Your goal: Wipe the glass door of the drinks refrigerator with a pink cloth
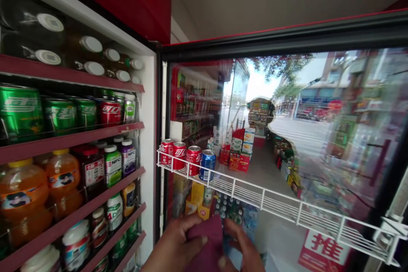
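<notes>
My left hand [178, 246] pinches a folded purple cloth [207, 238] between thumb and fingers at the bottom middle of the view. On the cloth's other side is my right hand [244, 244], its thumb on the lower edge and its fingers curved around, slightly blurred. Just above both hands, a white wire rack [248, 189] runs along the inside of an opened glass fridge door. At the rack's left end stand several red soda cans [194, 160] and one blue can [208, 165], all upright.
To the left, fridge shelves [73, 138] hold green cans [21, 108], orange drink bottles [62, 178], juice bottles [113, 165] and bottles lying with white caps outward. Through the door glass show stacked boxes [239, 160] and a street. A red-and-white sign [323, 250] is at lower right.
</notes>
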Demonstrator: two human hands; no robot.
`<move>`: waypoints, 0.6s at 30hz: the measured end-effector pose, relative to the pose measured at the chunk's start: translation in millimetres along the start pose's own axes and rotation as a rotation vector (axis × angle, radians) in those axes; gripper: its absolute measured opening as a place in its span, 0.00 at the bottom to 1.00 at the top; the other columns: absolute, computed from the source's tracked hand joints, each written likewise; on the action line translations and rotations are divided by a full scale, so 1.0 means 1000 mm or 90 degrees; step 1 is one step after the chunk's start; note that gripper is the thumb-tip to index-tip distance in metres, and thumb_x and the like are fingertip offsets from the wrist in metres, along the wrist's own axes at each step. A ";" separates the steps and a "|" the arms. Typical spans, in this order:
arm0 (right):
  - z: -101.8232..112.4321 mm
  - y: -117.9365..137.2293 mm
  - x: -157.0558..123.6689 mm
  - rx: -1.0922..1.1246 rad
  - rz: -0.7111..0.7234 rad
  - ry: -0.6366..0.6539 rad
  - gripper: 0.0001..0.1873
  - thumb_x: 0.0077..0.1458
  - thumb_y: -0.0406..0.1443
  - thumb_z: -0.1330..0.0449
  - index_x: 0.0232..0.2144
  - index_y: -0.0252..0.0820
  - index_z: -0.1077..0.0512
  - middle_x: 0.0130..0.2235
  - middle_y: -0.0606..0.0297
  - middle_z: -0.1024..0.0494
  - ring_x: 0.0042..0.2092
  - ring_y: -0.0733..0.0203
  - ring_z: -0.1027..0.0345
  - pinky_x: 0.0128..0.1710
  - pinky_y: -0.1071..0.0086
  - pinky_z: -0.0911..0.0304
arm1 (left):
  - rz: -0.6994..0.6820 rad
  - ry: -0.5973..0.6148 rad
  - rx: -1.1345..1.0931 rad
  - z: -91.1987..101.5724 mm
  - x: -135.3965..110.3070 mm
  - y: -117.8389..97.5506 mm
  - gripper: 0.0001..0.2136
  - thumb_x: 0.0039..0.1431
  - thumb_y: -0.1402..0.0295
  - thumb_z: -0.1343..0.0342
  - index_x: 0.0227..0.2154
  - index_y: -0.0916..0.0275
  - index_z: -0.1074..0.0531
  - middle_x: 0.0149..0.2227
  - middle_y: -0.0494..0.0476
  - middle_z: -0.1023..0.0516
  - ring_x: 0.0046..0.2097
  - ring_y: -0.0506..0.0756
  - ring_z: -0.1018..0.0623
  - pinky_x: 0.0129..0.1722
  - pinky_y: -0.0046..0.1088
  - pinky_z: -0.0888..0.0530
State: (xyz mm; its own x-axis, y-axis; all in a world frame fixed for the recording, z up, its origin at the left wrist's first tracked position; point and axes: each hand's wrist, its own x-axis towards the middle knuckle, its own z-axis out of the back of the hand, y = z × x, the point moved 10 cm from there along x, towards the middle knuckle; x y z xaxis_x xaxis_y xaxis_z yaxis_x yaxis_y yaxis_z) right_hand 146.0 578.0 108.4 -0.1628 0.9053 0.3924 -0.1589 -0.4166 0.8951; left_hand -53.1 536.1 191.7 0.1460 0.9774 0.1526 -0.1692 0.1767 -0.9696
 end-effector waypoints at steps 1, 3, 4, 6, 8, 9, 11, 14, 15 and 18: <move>-0.010 0.025 0.013 0.000 0.037 0.042 0.43 0.49 0.53 0.29 0.65 0.49 0.27 0.62 0.52 0.17 0.62 0.40 0.20 0.59 0.53 0.23 | -0.008 0.006 0.003 0.004 0.004 -0.011 0.12 0.58 0.55 0.35 0.36 0.58 0.17 0.34 0.53 0.19 0.35 0.55 0.26 0.34 0.30 0.30; -0.024 0.069 0.036 -0.021 0.061 0.101 0.28 0.55 0.45 0.32 0.57 0.48 0.23 0.51 0.56 0.12 0.51 0.46 0.16 0.54 0.56 0.22 | -0.029 0.008 0.016 0.015 0.012 -0.033 0.14 0.59 0.53 0.35 0.36 0.59 0.17 0.32 0.52 0.21 0.34 0.55 0.27 0.34 0.30 0.31; -0.026 0.090 0.046 -0.033 0.065 0.103 0.16 0.58 0.42 0.34 0.48 0.47 0.20 0.44 0.60 0.12 0.45 0.50 0.17 0.49 0.60 0.22 | -0.044 0.006 0.023 0.022 0.016 -0.044 0.14 0.60 0.52 0.35 0.36 0.59 0.18 0.33 0.52 0.21 0.34 0.54 0.27 0.34 0.29 0.31; -0.022 0.128 0.065 -0.043 0.077 0.056 0.06 0.58 0.41 0.36 0.34 0.46 0.24 0.33 0.66 0.18 0.36 0.56 0.23 0.39 0.66 0.27 | -0.085 -0.004 0.037 0.037 0.026 -0.069 0.15 0.60 0.51 0.35 0.35 0.59 0.19 0.33 0.51 0.22 0.34 0.53 0.27 0.34 0.28 0.32; -0.019 0.162 0.086 -0.028 0.104 0.020 0.08 0.57 0.41 0.36 0.30 0.46 0.29 0.30 0.70 0.24 0.33 0.60 0.30 0.34 0.69 0.33 | -0.122 -0.017 0.040 0.055 0.038 -0.096 0.17 0.60 0.49 0.34 0.34 0.60 0.20 0.32 0.50 0.22 0.33 0.53 0.27 0.33 0.27 0.31; -0.019 0.178 0.099 -0.017 0.125 0.012 0.10 0.57 0.42 0.36 0.29 0.46 0.31 0.29 0.71 0.25 0.32 0.61 0.32 0.33 0.70 0.35 | -0.139 -0.025 0.042 0.064 0.045 -0.110 0.18 0.58 0.48 0.32 0.34 0.60 0.21 0.32 0.50 0.23 0.33 0.52 0.28 0.32 0.27 0.31; -0.016 0.206 0.130 0.005 0.172 0.001 0.10 0.56 0.43 0.36 0.29 0.46 0.32 0.29 0.72 0.25 0.32 0.61 0.32 0.34 0.70 0.36 | -0.181 -0.048 0.035 0.082 0.059 -0.140 0.20 0.54 0.48 0.29 0.37 0.60 0.20 0.33 0.51 0.21 0.32 0.52 0.27 0.33 0.27 0.30; -0.002 0.237 0.184 0.052 0.209 -0.033 0.10 0.56 0.44 0.36 0.33 0.45 0.28 0.34 0.67 0.18 0.35 0.58 0.26 0.38 0.66 0.32 | -0.226 -0.079 0.001 0.101 0.083 -0.177 0.26 0.49 0.49 0.25 0.45 0.61 0.21 0.39 0.54 0.18 0.37 0.53 0.22 0.38 0.29 0.25; 0.004 0.245 0.202 0.067 0.214 -0.046 0.11 0.56 0.44 0.36 0.35 0.45 0.27 0.36 0.65 0.16 0.37 0.57 0.24 0.40 0.65 0.30 | -0.231 -0.087 -0.015 0.105 0.092 -0.185 0.27 0.48 0.49 0.25 0.45 0.62 0.21 0.40 0.55 0.17 0.38 0.54 0.21 0.41 0.31 0.24; 0.021 0.268 0.248 0.046 0.242 -0.080 0.12 0.55 0.45 0.34 0.37 0.44 0.26 0.37 0.62 0.14 0.38 0.55 0.22 0.40 0.63 0.27 | -0.247 -0.127 -0.041 0.113 0.123 -0.205 0.28 0.46 0.45 0.26 0.39 0.62 0.23 0.36 0.55 0.17 0.37 0.55 0.20 0.42 0.35 0.22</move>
State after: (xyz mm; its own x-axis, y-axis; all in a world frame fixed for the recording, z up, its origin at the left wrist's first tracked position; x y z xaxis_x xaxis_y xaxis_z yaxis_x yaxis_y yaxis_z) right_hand 83.7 692.1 450.3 -0.0752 0.6933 0.7167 -0.0417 -0.7203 0.6924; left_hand -110.9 633.0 430.4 -0.0061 0.8447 0.5352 -0.0774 0.5332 -0.8424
